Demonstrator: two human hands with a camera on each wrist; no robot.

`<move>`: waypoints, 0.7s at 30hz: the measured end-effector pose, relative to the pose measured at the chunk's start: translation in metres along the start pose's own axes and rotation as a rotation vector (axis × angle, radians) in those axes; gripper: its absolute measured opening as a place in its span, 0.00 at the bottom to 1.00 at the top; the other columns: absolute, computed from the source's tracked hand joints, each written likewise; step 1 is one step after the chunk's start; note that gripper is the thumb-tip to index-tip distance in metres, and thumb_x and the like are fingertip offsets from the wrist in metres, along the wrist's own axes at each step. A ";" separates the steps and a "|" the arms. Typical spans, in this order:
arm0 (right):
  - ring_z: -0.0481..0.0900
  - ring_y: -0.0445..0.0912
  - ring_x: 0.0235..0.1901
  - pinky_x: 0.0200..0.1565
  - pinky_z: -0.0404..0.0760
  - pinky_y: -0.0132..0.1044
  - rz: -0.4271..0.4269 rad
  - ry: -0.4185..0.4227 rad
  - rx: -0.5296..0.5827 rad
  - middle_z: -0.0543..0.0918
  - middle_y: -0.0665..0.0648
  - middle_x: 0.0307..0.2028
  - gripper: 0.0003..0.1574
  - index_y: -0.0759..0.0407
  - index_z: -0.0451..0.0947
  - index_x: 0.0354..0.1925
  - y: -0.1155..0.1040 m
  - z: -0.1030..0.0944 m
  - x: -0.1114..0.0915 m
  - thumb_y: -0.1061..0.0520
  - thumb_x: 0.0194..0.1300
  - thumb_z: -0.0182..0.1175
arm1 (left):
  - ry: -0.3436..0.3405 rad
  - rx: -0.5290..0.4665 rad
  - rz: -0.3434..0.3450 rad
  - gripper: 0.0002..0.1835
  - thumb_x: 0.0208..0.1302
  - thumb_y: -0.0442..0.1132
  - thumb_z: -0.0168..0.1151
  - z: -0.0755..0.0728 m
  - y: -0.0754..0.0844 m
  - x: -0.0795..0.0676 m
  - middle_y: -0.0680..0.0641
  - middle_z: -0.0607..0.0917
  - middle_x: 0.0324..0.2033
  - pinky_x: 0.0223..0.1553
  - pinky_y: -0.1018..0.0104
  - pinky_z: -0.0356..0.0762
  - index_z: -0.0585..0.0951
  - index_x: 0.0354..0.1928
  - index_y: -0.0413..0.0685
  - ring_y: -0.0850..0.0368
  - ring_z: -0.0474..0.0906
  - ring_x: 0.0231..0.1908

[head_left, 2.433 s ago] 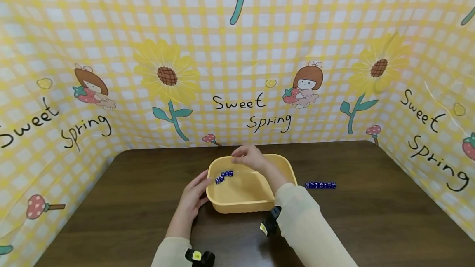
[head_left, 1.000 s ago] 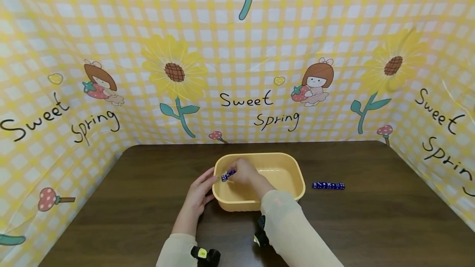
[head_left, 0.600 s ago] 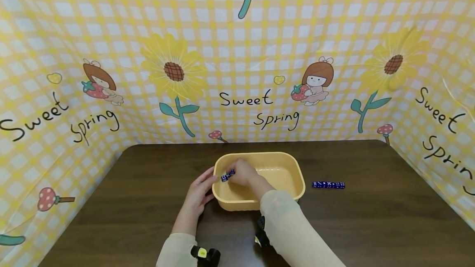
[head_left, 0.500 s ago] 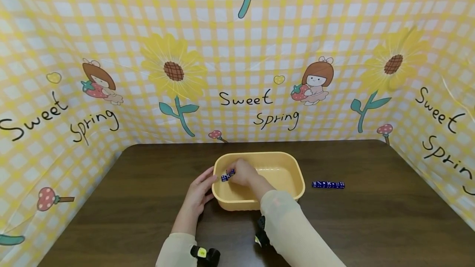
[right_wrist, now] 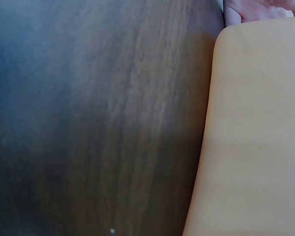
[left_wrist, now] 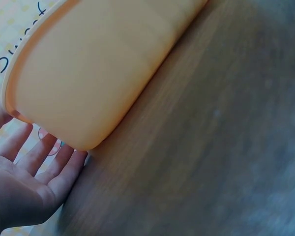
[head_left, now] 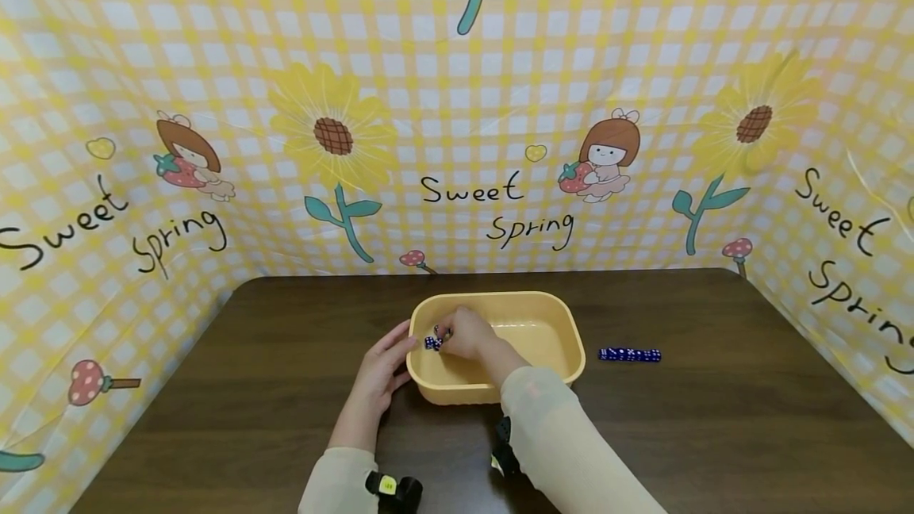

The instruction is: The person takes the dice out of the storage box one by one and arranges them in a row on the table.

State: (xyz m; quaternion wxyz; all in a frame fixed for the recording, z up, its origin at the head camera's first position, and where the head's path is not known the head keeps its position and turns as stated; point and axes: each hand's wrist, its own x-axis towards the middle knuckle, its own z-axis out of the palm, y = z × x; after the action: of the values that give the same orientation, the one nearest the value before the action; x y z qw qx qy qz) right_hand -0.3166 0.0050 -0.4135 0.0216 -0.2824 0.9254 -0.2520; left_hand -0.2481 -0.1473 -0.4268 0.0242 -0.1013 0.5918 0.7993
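Observation:
A yellow plastic basin (head_left: pixel 531 397) stands on the table. My left hand (head_left: pixel 380 367) touches its left end from outside, thumb at the rim, the other fingers spread along the wall. In the left wrist view, this hand (left_wrist: pixel 27 187) has nearly straight fingers against the basin (left_wrist: pixel 83 88). My right hand (head_left: pixel 467 333) reaches inside, its curled fingertips pinching a die among several blue dice (head_left: pixel 432 343) with white pips; the fingers partly hide them. The right wrist view has the basin's near wall (right_wrist: pixel 255 128), with the right hand out of sight.
Right of the basin, several blue dice (head_left: pixel 630 354) lie in a straight row on the dark wooden table (head_left: pixel 714 419). A yellow checked cloth (head_left: pixel 457 117) surrounds the table's back and sides.
My right hand has come down from above the basin onto the dice. The dice at its fingertips have shifted slightly over the last half second. The left hand stays at the basin's end.

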 end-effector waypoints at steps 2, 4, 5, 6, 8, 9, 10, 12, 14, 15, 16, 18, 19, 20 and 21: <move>0.67 0.41 0.26 0.30 0.65 0.29 0.003 0.001 -0.004 0.72 0.45 0.19 0.05 0.55 0.80 0.25 0.000 0.000 0.000 0.60 0.43 0.65 | 0.001 0.001 -0.001 0.25 0.56 0.35 0.55 0.000 0.000 0.001 0.42 0.68 0.55 0.40 0.57 0.69 0.67 0.58 0.45 0.47 0.66 0.51; 0.67 0.40 0.26 0.30 0.65 0.29 0.009 -0.001 -0.006 0.72 0.45 0.20 0.05 0.55 0.80 0.25 0.000 0.000 0.000 0.59 0.43 0.65 | 0.002 0.003 -0.001 0.25 0.56 0.35 0.55 0.000 0.000 0.001 0.42 0.68 0.55 0.40 0.57 0.69 0.67 0.58 0.45 0.47 0.66 0.51; 0.67 0.40 0.26 0.30 0.66 0.29 0.012 -0.003 -0.004 0.72 0.45 0.20 0.05 0.55 0.80 0.25 0.000 0.000 0.000 0.59 0.43 0.65 | 0.002 0.003 -0.001 0.25 0.56 0.35 0.55 0.000 0.000 0.001 0.41 0.68 0.55 0.39 0.57 0.69 0.67 0.58 0.45 0.47 0.66 0.51; 0.67 0.40 0.25 0.29 0.66 0.29 0.015 -0.006 -0.002 0.72 0.45 0.20 0.05 0.55 0.80 0.25 0.000 0.000 0.000 0.59 0.43 0.65 | 0.003 0.003 -0.001 0.25 0.56 0.35 0.55 0.000 0.000 0.001 0.41 0.68 0.55 0.39 0.57 0.69 0.67 0.58 0.45 0.47 0.66 0.50; 0.68 0.40 0.24 0.28 0.66 0.29 0.018 -0.010 0.005 0.73 0.45 0.19 0.05 0.55 0.80 0.25 0.001 0.001 0.000 0.60 0.44 0.65 | 0.003 0.004 -0.001 0.25 0.56 0.35 0.55 0.000 0.000 0.001 0.42 0.68 0.55 0.39 0.57 0.69 0.67 0.58 0.45 0.47 0.66 0.50; 0.68 0.39 0.23 0.28 0.67 0.28 0.020 -0.012 0.009 0.74 0.44 0.19 0.05 0.55 0.80 0.26 0.002 0.001 0.000 0.60 0.44 0.64 | 0.002 0.005 -0.001 0.25 0.56 0.36 0.55 0.000 0.000 0.000 0.42 0.68 0.55 0.39 0.57 0.69 0.67 0.58 0.46 0.47 0.66 0.50; 0.69 0.39 0.22 0.27 0.67 0.28 0.022 -0.015 0.019 0.74 0.45 0.19 0.05 0.56 0.80 0.26 0.002 0.000 0.000 0.60 0.44 0.64 | 0.000 0.007 -0.001 0.25 0.56 0.36 0.56 0.000 0.000 0.000 0.42 0.68 0.55 0.39 0.58 0.70 0.67 0.58 0.46 0.47 0.66 0.50; 0.69 0.39 0.22 0.27 0.67 0.28 0.031 -0.019 0.031 0.75 0.45 0.19 0.05 0.56 0.80 0.26 0.002 0.000 -0.001 0.60 0.45 0.64 | -0.002 0.011 -0.001 0.25 0.56 0.36 0.56 0.001 0.000 0.000 0.42 0.68 0.55 0.38 0.58 0.70 0.67 0.58 0.46 0.47 0.66 0.51; 0.69 0.39 0.22 0.28 0.67 0.28 0.041 -0.020 0.046 0.75 0.46 0.20 0.05 0.57 0.80 0.27 0.002 -0.002 -0.001 0.60 0.45 0.64 | -0.004 0.015 -0.002 0.25 0.56 0.36 0.56 0.001 0.001 0.000 0.42 0.68 0.55 0.39 0.58 0.69 0.67 0.58 0.46 0.47 0.66 0.51; 0.69 0.39 0.22 0.28 0.67 0.29 0.046 -0.020 0.058 0.76 0.46 0.21 0.05 0.57 0.80 0.27 0.002 -0.002 -0.001 0.60 0.45 0.64 | -0.004 0.018 -0.003 0.25 0.56 0.36 0.56 0.001 0.001 0.000 0.42 0.68 0.55 0.39 0.58 0.69 0.67 0.58 0.46 0.47 0.66 0.51; 0.69 0.39 0.23 0.28 0.68 0.29 0.053 -0.020 0.068 0.76 0.46 0.21 0.06 0.58 0.80 0.27 0.001 -0.003 -0.002 0.60 0.45 0.64 | -0.005 0.019 -0.003 0.25 0.56 0.36 0.56 0.001 0.001 0.000 0.42 0.68 0.55 0.39 0.57 0.69 0.67 0.58 0.46 0.47 0.66 0.51; 0.70 0.39 0.23 0.28 0.68 0.29 0.059 -0.019 0.087 0.77 0.47 0.22 0.06 0.58 0.80 0.28 0.001 -0.004 -0.002 0.61 0.45 0.64 | -0.007 0.021 -0.001 0.26 0.56 0.37 0.57 0.000 0.002 -0.001 0.42 0.68 0.55 0.40 0.57 0.69 0.67 0.58 0.45 0.47 0.66 0.51; 0.70 0.39 0.23 0.28 0.68 0.29 0.060 -0.018 0.096 0.77 0.47 0.23 0.06 0.58 0.80 0.28 0.001 -0.005 -0.002 0.61 0.45 0.64 | -0.009 0.024 0.001 0.26 0.55 0.37 0.57 0.000 0.002 -0.001 0.42 0.68 0.55 0.40 0.57 0.69 0.67 0.58 0.46 0.48 0.66 0.51; 0.70 0.39 0.23 0.29 0.68 0.29 0.062 -0.016 0.106 0.78 0.47 0.23 0.07 0.58 0.80 0.28 0.001 -0.005 -0.002 0.61 0.45 0.64 | -0.015 0.028 0.012 0.26 0.55 0.38 0.58 -0.001 0.002 -0.002 0.42 0.68 0.55 0.40 0.57 0.69 0.67 0.58 0.46 0.48 0.66 0.51; 0.70 0.39 0.24 0.29 0.68 0.29 0.062 -0.013 0.116 0.78 0.48 0.24 0.07 0.58 0.80 0.29 0.001 -0.006 -0.002 0.61 0.45 0.64 | -0.021 0.031 0.020 0.27 0.54 0.39 0.59 -0.001 0.002 -0.003 0.42 0.69 0.54 0.40 0.57 0.69 0.68 0.58 0.46 0.48 0.67 0.50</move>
State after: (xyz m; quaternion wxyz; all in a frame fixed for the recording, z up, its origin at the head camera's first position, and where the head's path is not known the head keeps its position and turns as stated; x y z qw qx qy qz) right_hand -0.3165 0.0095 -0.4089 0.0520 -0.2533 0.9173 -0.3027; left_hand -0.2454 -0.1484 -0.4249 0.0238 -0.0864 0.6047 0.7914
